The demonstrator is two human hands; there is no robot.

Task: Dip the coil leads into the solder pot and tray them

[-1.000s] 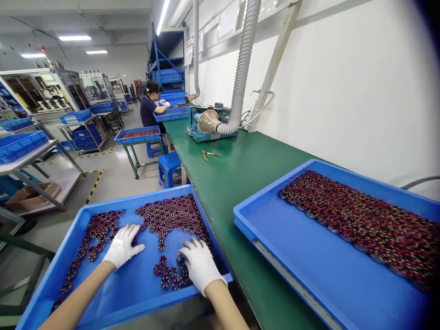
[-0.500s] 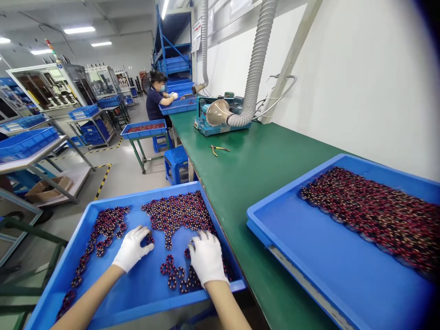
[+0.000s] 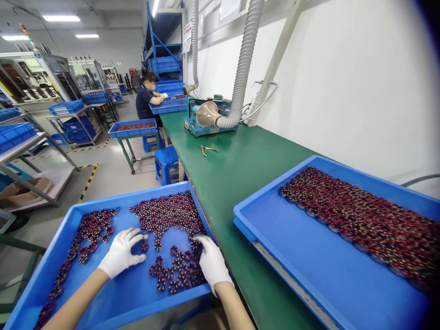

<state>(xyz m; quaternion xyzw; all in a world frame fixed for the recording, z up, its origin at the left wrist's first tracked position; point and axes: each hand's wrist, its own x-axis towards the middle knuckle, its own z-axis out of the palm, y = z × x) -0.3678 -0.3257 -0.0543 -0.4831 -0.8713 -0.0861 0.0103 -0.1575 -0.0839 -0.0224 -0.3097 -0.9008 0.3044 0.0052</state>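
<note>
Your hands are both gloved in white and over the blue tray [image 3: 127, 286] at the lower left of the frame, where the small dark-red rings [image 3: 168, 213] lie mostly flat, round, with their open centres facing up. The group along the tray's left side forms a thin trail whose long axis slants from the lower left corner of the frame up and right; the largest group fills the tray's upper right corner, and a looser patch sits lower, toward the near edge. Your left hand [image 3: 123, 251] is spread, thumb apart, between the trail and the other groups, its fingertips at a couple of rings. Your right hand [image 3: 213, 263] is curled at the tray's right side, fingertips on the rings where the upper group meets the loose patch; whether it pinches one, you cannot tell from here. On the green worktop [image 3: 233, 178], pliers [image 3: 211, 149] lie above centre, and another blue tray [image 3: 309, 256] stands at right
</note>
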